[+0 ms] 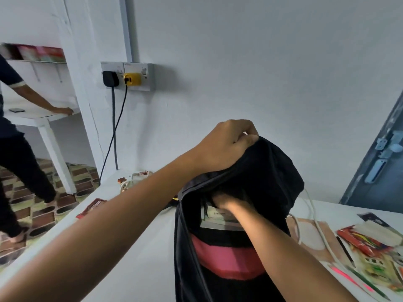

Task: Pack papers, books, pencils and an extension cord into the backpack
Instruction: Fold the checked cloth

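A black backpack [272,177] with a pink band stands upright on the white table [135,247]. My left hand [226,144] grips the top flap and holds the opening up. Inside that opening, my right hand [229,202] rests on a stack of papers or books [220,220]; its fingers are hidden in the dark. A white extension cord [130,182] lies behind my left arm, and its cable [315,216] runs past the bag on the right. Loose pencils [345,250], a red pencil pack [362,244] and more papers [311,238] lie at the right.
A red packet [91,207] lies near the table's left edge. A wall socket [128,76] holds a black and a yellow plug with cables hanging down. Another person [15,138] stands at a white desk on the left. A grey door [379,162] is at the right.
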The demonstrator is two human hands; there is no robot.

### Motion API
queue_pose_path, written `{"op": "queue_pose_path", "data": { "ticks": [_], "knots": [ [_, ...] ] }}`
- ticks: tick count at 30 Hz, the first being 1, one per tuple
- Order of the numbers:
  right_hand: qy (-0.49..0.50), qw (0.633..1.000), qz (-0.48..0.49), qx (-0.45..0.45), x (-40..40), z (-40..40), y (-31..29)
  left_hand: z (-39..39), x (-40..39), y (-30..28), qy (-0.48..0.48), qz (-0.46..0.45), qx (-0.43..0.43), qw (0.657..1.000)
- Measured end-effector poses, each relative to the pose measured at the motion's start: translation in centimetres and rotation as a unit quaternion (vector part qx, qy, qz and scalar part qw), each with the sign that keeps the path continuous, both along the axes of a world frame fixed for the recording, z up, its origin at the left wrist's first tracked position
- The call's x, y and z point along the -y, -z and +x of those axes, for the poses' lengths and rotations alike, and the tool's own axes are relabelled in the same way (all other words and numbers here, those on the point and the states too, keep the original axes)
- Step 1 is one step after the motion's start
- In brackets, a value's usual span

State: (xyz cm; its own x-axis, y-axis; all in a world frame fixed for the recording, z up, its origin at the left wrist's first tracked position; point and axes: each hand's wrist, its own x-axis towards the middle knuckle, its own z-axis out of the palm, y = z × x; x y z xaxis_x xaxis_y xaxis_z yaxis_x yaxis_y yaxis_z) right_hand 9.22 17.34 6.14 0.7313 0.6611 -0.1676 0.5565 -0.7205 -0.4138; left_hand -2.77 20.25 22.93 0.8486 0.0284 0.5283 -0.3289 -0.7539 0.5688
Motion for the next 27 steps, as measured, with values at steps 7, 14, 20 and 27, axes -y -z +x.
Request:
{"op": "queue_pose_path", "data": {
  "ticks": [7, 14, 20, 27],
  "knots": [
    [-0.01, 0.996, 0.091, 0.012, 0.3, 1.9, 1.1, -0.5, -0.2, 0.1, -0.001, -0.013, -0.006, 1.0],
    [-0.033, 0.996, 0.019, 0.084, 1.8, 0.6, 0.5, -0.3, -0.2, 0.3, -0.002, -0.015, -0.001, 1.0],
    [0.014, 0.997, 0.023, 0.076, 2.2, -3.2, 1.0, -0.4, -0.6, 1.0, -0.004, -0.025, -0.012, 1.0],
    [-0.076, 0.991, 0.109, 0.031, 5.4, -6.4, -0.1, -1.6, -0.5, 2.6, 0.014, -0.042, -0.046, 0.998]
  ]
}}
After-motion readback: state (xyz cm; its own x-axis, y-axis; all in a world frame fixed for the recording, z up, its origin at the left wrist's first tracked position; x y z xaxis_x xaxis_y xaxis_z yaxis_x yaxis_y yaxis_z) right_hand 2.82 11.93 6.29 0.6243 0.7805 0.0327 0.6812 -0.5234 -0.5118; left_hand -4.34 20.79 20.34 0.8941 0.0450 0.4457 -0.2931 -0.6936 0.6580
